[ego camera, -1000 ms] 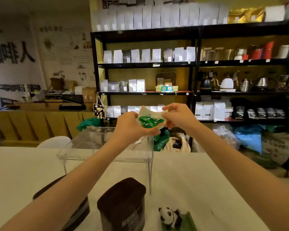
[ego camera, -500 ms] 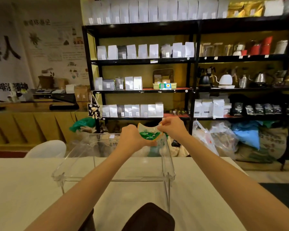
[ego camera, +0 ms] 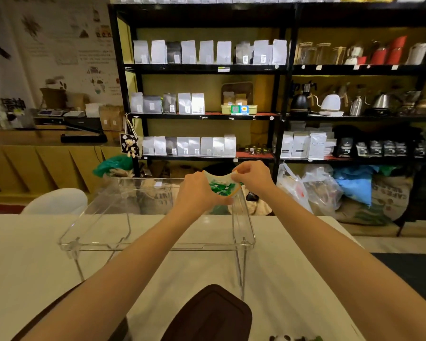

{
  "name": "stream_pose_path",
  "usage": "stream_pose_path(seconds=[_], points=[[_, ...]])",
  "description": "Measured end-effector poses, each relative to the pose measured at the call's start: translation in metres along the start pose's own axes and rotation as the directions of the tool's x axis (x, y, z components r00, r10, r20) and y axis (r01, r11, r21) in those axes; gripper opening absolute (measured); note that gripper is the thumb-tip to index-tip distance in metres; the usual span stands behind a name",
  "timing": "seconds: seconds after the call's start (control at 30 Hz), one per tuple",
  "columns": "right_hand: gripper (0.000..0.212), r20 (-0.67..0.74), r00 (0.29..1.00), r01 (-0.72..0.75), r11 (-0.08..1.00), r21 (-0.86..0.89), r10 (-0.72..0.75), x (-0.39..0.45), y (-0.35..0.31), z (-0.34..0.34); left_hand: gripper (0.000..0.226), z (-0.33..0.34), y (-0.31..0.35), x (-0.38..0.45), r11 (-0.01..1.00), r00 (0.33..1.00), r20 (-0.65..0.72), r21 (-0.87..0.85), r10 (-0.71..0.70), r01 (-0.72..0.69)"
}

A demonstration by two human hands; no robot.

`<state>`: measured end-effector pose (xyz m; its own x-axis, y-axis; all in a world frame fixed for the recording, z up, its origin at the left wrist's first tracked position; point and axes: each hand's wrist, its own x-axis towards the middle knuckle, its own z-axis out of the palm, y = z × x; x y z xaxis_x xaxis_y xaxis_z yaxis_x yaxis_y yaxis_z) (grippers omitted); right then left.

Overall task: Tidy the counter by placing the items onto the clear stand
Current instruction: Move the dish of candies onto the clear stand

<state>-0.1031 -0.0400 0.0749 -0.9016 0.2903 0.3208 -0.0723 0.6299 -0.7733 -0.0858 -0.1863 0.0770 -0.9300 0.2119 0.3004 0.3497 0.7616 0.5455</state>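
Observation:
A small white-and-green packet (ego camera: 220, 185) is held between both hands over the far right part of the clear stand (ego camera: 155, 243). My left hand (ego camera: 199, 191) grips its left side and my right hand (ego camera: 252, 177) pinches its upper right corner. The clear stand is a transparent tray on thin legs, standing on the white counter (ego camera: 34, 262). A dark brown tin (ego camera: 212, 313) sits on the counter near me, in front of the stand's right leg. A panda figure (ego camera: 284, 337) barely shows at the bottom edge.
A dark flat object (ego camera: 59, 313) lies under my left forearm. Beyond the counter stand black shelves (ego camera: 278, 70) with white bags and kettles, sacks and plastic bags (ego camera: 322, 190) on the floor, and a white chair (ego camera: 57, 201) at the left.
Both hands have carried the packet lower and farther out, to just over the stand's far right part. The view has tilted up, so the tin and panda sit lower in frame.

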Motion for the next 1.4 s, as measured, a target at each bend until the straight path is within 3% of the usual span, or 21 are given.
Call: stream_pose_path(seconds=[0.53, 0.77, 0.87, 0.93, 1.2, 1.4], points=[[0.024, 0.009, 1.000, -0.017, 1.000, 0.010, 0.017, -0.006, 0.000, 0.004, 0.062, 0.001, -0.001, -0.009, 0.999, 1.000, -0.013, 0.050, 0.023, -0.022], [0.034, 0.070, 0.997, 0.025, 0.998, -0.052, -0.022, -0.011, -0.001, -0.005, 0.063, -0.008, 0.007, -0.013, 0.989, 0.988, 0.155, 0.150, -0.007, -0.017], [0.038, 0.128, 0.991, 0.061, 0.990, -0.127, -0.044, -0.017, -0.007, -0.022, 0.078, -0.015, 0.014, -0.015, 0.967, 0.961, 0.276, 0.247, -0.003, -0.068], [0.042, 0.149, 0.988, 0.074, 0.983, -0.170, -0.049, -0.023, -0.012, -0.038, 0.075, -0.023, 0.022, -0.022, 0.958, 0.950, 0.311, 0.257, 0.042, -0.126], [0.037, 0.213, 0.974, 0.149, 0.929, -0.340, -0.078, -0.079, -0.017, -0.104, 0.049, -0.047, 0.065, -0.080, 0.907, 0.924, 0.328, 0.298, 0.195, -0.297], [0.035, 0.220, 0.969, 0.198, 0.882, -0.428, -0.111, -0.150, 0.022, -0.122, 0.051, -0.023, 0.084, -0.139, 0.871, 0.895, 0.306, 0.273, 0.324, -0.408]])
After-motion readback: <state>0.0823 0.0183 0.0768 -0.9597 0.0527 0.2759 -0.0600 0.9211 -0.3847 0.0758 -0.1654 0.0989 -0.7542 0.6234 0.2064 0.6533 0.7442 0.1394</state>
